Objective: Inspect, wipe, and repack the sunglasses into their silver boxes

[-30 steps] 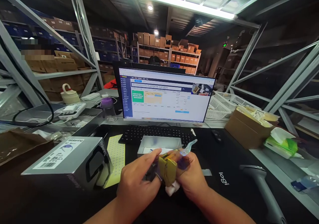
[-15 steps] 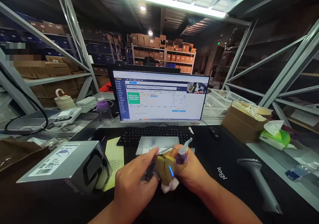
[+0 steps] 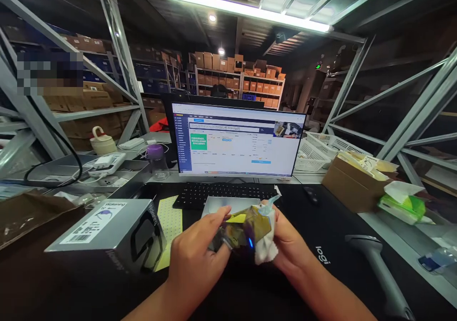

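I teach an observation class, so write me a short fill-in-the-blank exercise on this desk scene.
1. The white tissue is held in the person's ____ hand.
2. The clear bottle left of the monitor has a ____ lid.
3. The black mat under the scanner bears the printed word ____.

Missing words: right; purple; logi.

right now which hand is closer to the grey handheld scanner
Right. The right hand, holding a white cloth, is left of the grey handheld scanner, apart from it; the left hand, gripping the yellow-tinted item, is farther left.
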Motion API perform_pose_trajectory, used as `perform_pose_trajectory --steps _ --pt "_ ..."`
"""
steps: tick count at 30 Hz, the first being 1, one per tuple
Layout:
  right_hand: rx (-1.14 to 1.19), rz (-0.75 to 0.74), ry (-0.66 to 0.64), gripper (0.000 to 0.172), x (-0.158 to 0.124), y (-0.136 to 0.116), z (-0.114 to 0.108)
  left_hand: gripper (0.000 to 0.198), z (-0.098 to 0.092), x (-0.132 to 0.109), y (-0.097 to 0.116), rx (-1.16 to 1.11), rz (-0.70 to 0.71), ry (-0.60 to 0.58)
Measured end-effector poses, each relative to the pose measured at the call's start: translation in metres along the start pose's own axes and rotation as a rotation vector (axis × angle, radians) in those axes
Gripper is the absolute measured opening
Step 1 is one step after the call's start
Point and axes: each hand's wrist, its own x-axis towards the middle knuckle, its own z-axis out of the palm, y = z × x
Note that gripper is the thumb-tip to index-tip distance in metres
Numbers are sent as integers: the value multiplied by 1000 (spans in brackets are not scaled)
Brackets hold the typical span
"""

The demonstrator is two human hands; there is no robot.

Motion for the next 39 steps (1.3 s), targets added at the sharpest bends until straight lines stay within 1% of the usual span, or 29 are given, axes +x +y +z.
perform_pose_trajectory --steps 2,5,7,9,10,11,12,13,14,16,17,18,19,20,21,23,25,27,29,31,33,34,35,36,39 --pt "-53 -24 -13 36 0 2 0 41 0 -1 0 1 2 -5" --pt "-220 -130 -15 39 -2 11 2 47 1 -1 0 4 -16 -12" --pt "-267 -139 1 40 -2 13 1 50 1 -1 -1 -6 -33 -21" --pt "-241 -90 14 39 -2 8 -2 52 -1 1 -3 -10 -46 -16" --pt "-230 -88 26 38 -2 2 -5 52 -3 3 -4 -8 -54 -5" --pt "-236 -119 44 37 -1 -4 -9 52 -6 4 -6 1 -60 8" --pt "-270 -189 65 36 -1 -12 -13 51 -8 6 -7 20 -63 21" --pt "-344 -297 95 34 -2 -20 -17 50 -11 8 -9 46 -60 30" --pt "-457 -450 148 29 -3 -27 -21 48 -13 9 -10 73 -53 31" --pt "-765 -843 273 13 -6 -37 -26 44 -15 10 -10 110 -37 17" --pt "-927 -1031 305 8 -9 -40 -26 43 -15 11 -9 109 -30 7" --pt "-1082 -1166 292 14 -11 -40 -25 42 -14 10 -8 96 -26 -6" --pt "-1221 -1233 234 22 -13 -37 -23 42 -13 10 -7 76 -22 -20" --pt "-1329 -1245 146 29 -15 -32 -19 42 -11 9 -6 58 -16 -32" --pt "-1410 -1223 53 35 -17 -25 -14 42 -9 7 -5 47 -5 -41" --pt "-1510 -1218 -85 42 -20 -6 -4 41 -6 5 -4 46 14 -44" --pt "-1572 -1275 -187 42 -22 12 5 39 -5 4 -4 50 21 -30" --pt "-1621 -1305 -267 40 -24 22 9 36 -7 3 -5 30 11 -22" --pt "-1621 -1309 -290 38 -21 20 9 35 -8 4 -5 7 9 -27" --pt "-1562 -1278 -248 38 -16 10 5 36 -9 5 -4 7 11 -39" --pt "-1480 -1234 -172 38 -11 2 1 40 -7 4 -3 20 3 -52" --pt "-1458 -1224 -146 39 -10 2 -1 41 -6 4 -3 22 -6 -57" --pt "-1451 -1240 -152 39 -11 3 -1 41 -4 3 -3 14 -10 -63" --pt "-1470 -1271 -188 39 -12 6 -1 41 -3 2 -3 -1 -13 -66" --pt "-1581 -1342 -380 37 -19 15 1 36 -2 0 -3 -65 -10 -63"
